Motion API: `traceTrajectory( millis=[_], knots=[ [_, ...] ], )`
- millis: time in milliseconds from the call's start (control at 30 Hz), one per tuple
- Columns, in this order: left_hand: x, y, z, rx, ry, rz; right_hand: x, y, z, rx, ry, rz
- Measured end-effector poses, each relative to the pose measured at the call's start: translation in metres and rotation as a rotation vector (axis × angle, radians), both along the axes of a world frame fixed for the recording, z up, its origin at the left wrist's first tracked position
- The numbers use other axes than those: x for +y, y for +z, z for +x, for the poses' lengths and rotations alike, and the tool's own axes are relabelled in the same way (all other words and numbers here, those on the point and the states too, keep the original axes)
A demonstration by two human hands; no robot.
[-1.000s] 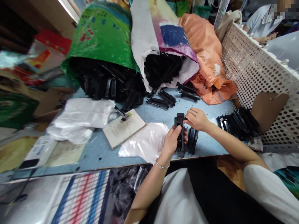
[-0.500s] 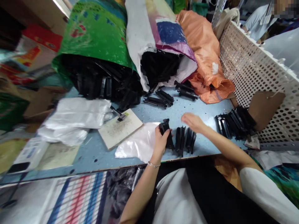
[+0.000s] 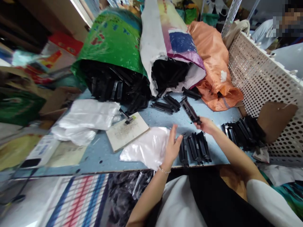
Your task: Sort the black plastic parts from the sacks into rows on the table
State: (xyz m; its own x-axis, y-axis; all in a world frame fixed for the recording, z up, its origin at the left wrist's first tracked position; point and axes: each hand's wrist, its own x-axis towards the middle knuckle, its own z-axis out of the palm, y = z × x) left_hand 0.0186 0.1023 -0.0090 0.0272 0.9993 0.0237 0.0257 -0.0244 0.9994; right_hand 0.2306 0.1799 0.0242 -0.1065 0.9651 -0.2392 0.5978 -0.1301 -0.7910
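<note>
My right hand is closed on one long black plastic part, held tilted above the blue table. My left hand is open with fingers stretched up, holding nothing, just left of a short row of black parts standing at the table's front edge. A white plastic bag lies under and left of that hand. Several loose black parts lie further back.
A green sack and a white sack spill black parts at the back; an orange sack lies beside them. A perforated white panel fences the right, with stacked black parts at its foot. A board and white bags lie left.
My left hand set its black part down in the front row and opened. My right hand reached back, took a loose black part and lifted it.
</note>
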Motion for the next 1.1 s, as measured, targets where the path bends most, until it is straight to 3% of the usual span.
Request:
traceTrajectory(
  millis=[100,133,200,267,333,400,500,600,767,833,900,967,1000,1100],
  knots=[
    [0.013,0.031,0.011,-0.505,-0.099,-0.144,-0.056,0.003,-0.013,0.25,0.282,-0.118],
    [0.013,0.04,0.013,-0.606,-0.12,-0.205,-0.067,0.009,-0.013,0.272,0.326,-0.088],
    [0.007,0.053,0.017,-0.698,-0.151,-0.311,-0.073,0.022,-0.009,0.167,0.28,0.144],
    [-0.004,0.062,0.02,-0.719,-0.188,-0.39,-0.062,0.035,-0.003,-0.056,0.206,0.512],
    [-0.015,0.065,0.022,-0.728,-0.245,-0.478,-0.043,0.043,0.001,-0.248,0.275,0.826],
    [-0.02,0.066,0.024,-0.731,-0.265,-0.542,-0.025,0.046,-0.001,-0.351,0.416,0.978],
    [-0.015,0.064,0.021,-0.696,-0.173,-0.534,-0.016,0.044,-0.016,-0.377,0.442,0.918],
    [-0.004,0.061,0.009,-0.658,-0.016,-0.46,-0.036,0.04,-0.037,-0.289,0.456,0.791],
    [0.003,0.057,-0.008,-0.602,0.026,-0.418,-0.093,0.016,-0.064,-0.332,0.609,0.973],
    [0.001,0.049,-0.014,-0.519,0.061,-0.347,-0.097,0.006,-0.066,-0.35,0.666,0.931],
    [-0.002,0.034,-0.023,-0.403,0.14,-0.279,-0.08,0.0,-0.059,-0.31,0.76,0.801],
    [-0.008,0.013,-0.032,-0.273,0.177,-0.287,-0.04,-0.001,-0.044,-0.276,0.735,0.652],
    [-0.013,0.002,-0.035,-0.196,0.181,-0.303,-0.013,-0.001,-0.034,-0.277,0.644,0.588],
    [-0.03,-0.029,-0.03,0.11,0.164,-0.245,0.073,0.001,-0.004,-0.423,0.17,0.49]
  ],
)
